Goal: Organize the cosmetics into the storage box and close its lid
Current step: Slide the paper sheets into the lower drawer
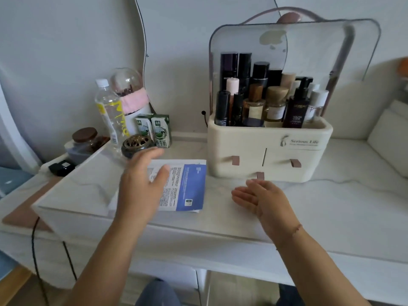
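The box (270, 149) is sitting at the back right of the table (331, 208), its top bay already packed with upright bottles (260, 100) and its clear lid (293, 47) standing raised. The left hand (141, 184) is hovering over a blue-and-white sachet (183, 186), fingers spread, gripping nothing. The right hand (262, 199) is waiting open, palm inward, just before the drawers (265, 162). The sachet looks like the last loose piece; the next move calls for pinching it flat and stowing it, then lowering the lid.
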A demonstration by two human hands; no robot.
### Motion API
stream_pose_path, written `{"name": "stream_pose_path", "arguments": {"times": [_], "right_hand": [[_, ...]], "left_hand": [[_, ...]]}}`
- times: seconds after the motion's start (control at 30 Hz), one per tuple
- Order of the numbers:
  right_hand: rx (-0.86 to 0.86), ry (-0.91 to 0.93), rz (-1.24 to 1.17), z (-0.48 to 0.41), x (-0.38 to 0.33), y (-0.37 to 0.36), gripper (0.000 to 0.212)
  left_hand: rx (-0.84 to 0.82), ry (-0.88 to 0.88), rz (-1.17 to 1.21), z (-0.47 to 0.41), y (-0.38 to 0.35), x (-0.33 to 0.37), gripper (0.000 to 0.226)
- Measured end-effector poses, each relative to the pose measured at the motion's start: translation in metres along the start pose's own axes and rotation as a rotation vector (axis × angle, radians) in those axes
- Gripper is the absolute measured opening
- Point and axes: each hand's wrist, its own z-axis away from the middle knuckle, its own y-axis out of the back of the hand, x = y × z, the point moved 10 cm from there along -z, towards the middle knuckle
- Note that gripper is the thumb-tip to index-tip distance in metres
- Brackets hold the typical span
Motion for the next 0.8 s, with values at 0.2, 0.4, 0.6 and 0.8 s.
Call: {"name": "stream_pose_path", "arguments": {"times": [0.2, 0.4, 0.6, 0.8], "right_hand": [[0.027, -0.197, -0.038, -0.022, -0.010, 0.025, 0.016], [-0.053, -0.216, 0.066, -0.035, -0.010, 0.015, 0.023], [-0.107, -0.190, 0.158, -0.003, -0.005, 0.027, 0.024], [-0.050, -0.152, 0.236, 0.039, -0.010, 0.050, 0.025]], "left_hand": [[-0.360, -0.324, 0.041, 0.030, -0.114, 0.104, 0.042], [-0.356, -0.421, -0.202, 0.023, -0.145, 0.101, 0.056], [-0.436, -0.425, -0.210, 0.024, -0.149, 0.093, 0.058], [-0.523, -0.333, -0.101, 0.028, -0.143, 0.091, 0.071]]}}
